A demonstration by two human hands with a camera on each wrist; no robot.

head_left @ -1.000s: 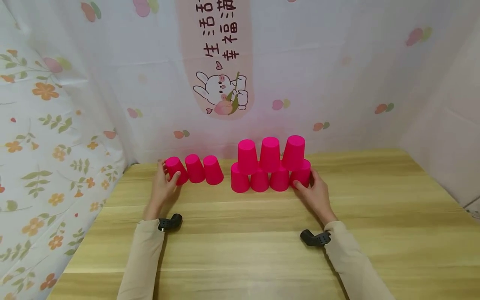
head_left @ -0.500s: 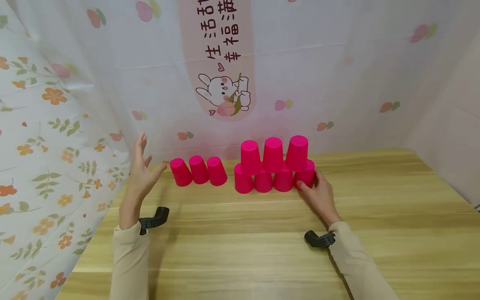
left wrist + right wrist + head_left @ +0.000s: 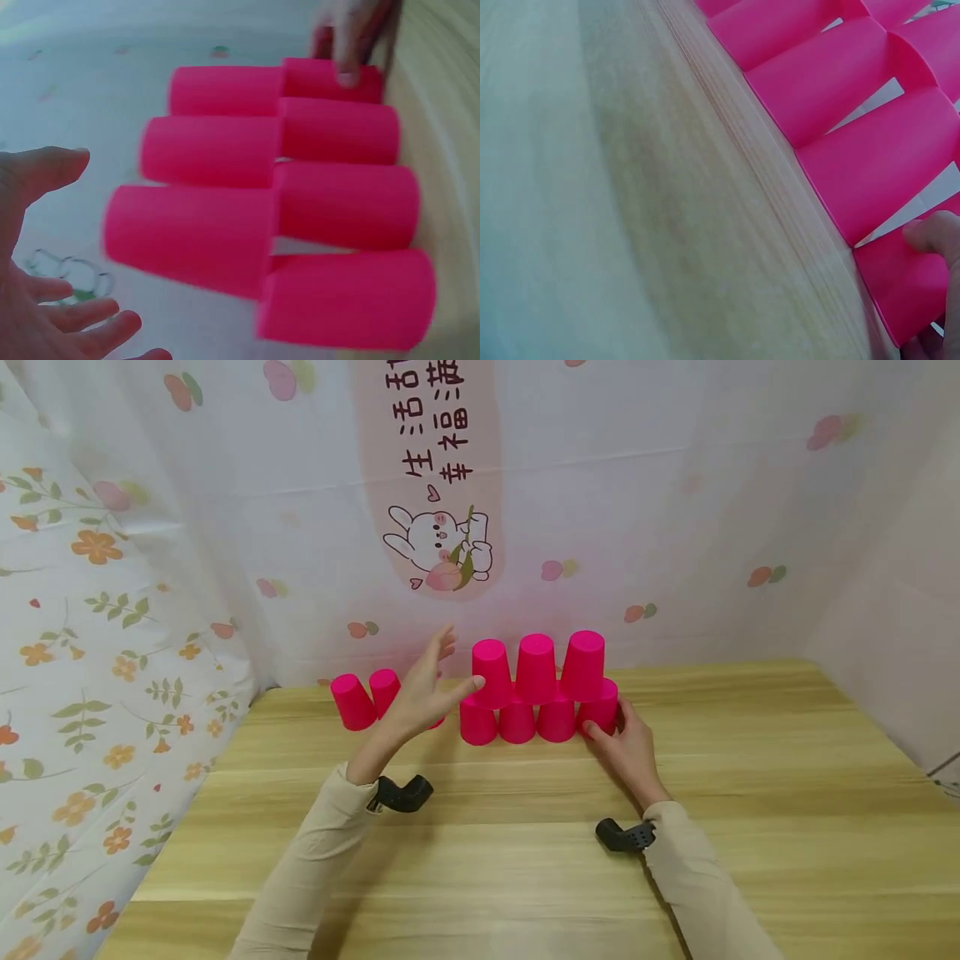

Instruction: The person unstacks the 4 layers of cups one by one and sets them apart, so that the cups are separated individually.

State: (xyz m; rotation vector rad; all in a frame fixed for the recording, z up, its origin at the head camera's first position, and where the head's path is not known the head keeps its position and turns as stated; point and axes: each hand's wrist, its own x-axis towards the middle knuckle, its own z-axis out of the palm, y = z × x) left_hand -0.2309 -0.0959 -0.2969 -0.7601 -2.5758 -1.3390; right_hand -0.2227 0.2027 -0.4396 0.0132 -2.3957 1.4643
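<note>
Pink cups stand upside down in two tiers: three upper cups point(image 3: 536, 668) bridge a bottom row of several cups point(image 3: 517, 724). My left hand point(image 3: 418, 695) is raised with fingers spread, just left of the leftmost upper cup point(image 3: 491, 675). The left wrist view shows a gap between its thumb point(image 3: 56, 169) and that cup point(image 3: 191, 238). My right hand point(image 3: 632, 750) grips the rightmost bottom cup point(image 3: 602, 700), its thumb point(image 3: 934, 231) on the near side; its other fingers are mostly hidden behind.
More upside-down cups stand left of the stack: one at the far left point(image 3: 352, 702), one beside it point(image 3: 383, 690), and one mostly hidden behind my left hand. A printed cloth point(image 3: 637, 527) hangs behind the wooden table point(image 3: 480, 852).
My left hand has left the far-left cup, lifted back to the left, then swung right to the stack's left end. My right hand keeps its grip on the same cup.
</note>
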